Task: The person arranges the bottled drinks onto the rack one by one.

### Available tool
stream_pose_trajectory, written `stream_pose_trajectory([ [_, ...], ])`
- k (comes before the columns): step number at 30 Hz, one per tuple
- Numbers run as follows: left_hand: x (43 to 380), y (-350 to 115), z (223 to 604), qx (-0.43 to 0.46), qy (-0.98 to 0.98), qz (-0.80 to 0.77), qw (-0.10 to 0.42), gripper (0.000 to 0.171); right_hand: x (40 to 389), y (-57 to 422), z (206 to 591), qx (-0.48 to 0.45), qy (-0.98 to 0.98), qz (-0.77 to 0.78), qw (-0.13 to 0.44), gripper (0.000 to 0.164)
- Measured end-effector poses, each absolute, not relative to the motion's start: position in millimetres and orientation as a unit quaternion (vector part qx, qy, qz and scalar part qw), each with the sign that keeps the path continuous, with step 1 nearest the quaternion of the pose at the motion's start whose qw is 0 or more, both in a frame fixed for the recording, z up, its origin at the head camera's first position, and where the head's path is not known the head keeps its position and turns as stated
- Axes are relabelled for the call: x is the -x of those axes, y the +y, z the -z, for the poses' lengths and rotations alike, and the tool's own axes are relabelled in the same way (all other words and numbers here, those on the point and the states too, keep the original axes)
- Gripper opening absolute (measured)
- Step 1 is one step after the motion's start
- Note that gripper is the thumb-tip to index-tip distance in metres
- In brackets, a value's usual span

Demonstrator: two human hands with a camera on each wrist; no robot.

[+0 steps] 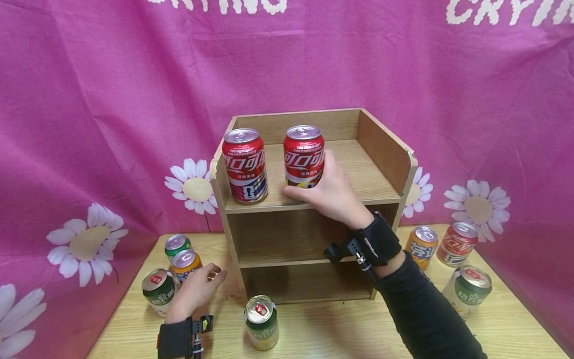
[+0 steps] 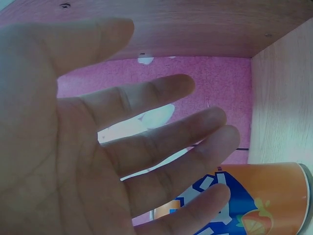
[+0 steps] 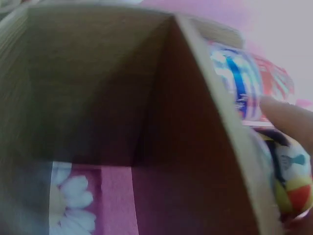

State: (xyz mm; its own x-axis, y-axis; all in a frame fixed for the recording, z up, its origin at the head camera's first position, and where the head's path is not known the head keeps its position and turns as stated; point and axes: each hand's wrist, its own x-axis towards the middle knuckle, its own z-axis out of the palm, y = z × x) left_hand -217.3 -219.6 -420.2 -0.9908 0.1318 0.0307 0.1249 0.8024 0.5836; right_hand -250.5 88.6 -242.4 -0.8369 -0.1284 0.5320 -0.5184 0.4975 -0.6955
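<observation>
On the top shelf of a small wooden rack, my right hand grips a red cola can upright, thumb across its front and fingers behind its right side. A second red cola can stands to its left, near the rack's left wall. The right wrist view catches the held can's patterned lower part beside the shelf edge. Low at the left, my left hand holds nothing, its fingers spread and slightly bent. An orange soda can stands just beyond it, its fruit label visible behind the fingers.
Behind the orange can is a green-topped can, with a green-and-cream can beside it. Another green-and-cream can stands before the rack. At right are an orange can, a red can and a green-and-cream can.
</observation>
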Motion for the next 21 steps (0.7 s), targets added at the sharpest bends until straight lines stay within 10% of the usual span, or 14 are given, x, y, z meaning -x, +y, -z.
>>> stream_pose_trajectory([
  [8, 216.3, -220.1, 419.3, -0.069, 0.948, -0.309, 0.006, 0.032, 249.8, 95.1, 236.7, -0.225, -0.788, -0.563, 0.108, 0.076],
  [21, 217.1, -219.4, 421.3, -0.064, 0.948, -0.313, 0.010, 0.033, 249.3, 94.4, 238.3, -0.223, -0.826, -0.495, 0.149, 0.069],
])
